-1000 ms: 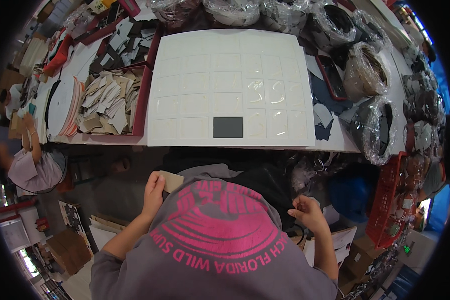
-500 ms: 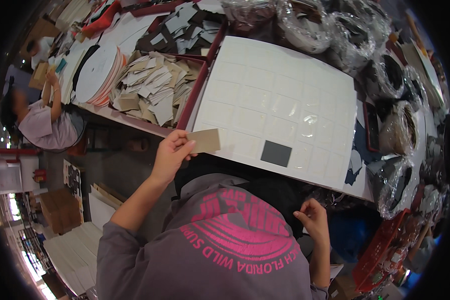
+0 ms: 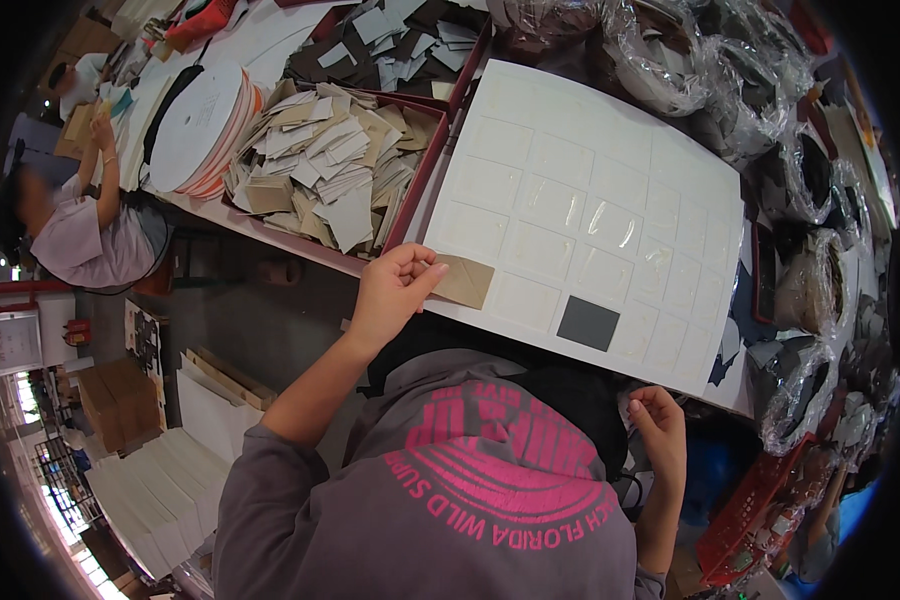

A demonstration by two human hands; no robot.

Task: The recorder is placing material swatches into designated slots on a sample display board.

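Note:
My left hand (image 3: 400, 290) pinches a tan card (image 3: 464, 282) between thumb and fingers. The card lies over the near left corner of a large white sheet (image 3: 515, 90), which is marked with a grid of rectangles, many with shiny, wet-looking streaks. In the sheet's near row sits a dark grey card (image 3: 588, 323), lying flat. My right hand (image 3: 660, 415) hangs beside the near right edge of the table, fingers curled in toward the thumb; I see nothing in it.
Left of the sheet stands a red-edged tray (image 3: 410, 215) heaped with tan cards. Behind it is a box of grey and black cards (image 3: 380, 50). A white reel (image 3: 195, 125) stands farther left. Plastic-wrapped bundles (image 3: 660, 75) line the right. Another person (image 3: 90, 225) sits at far left.
My left hand has moved right with the tan card, bringing it onto the sheet's near left corner. The whole view has shifted slightly. My right hand stays curled by the table edge.

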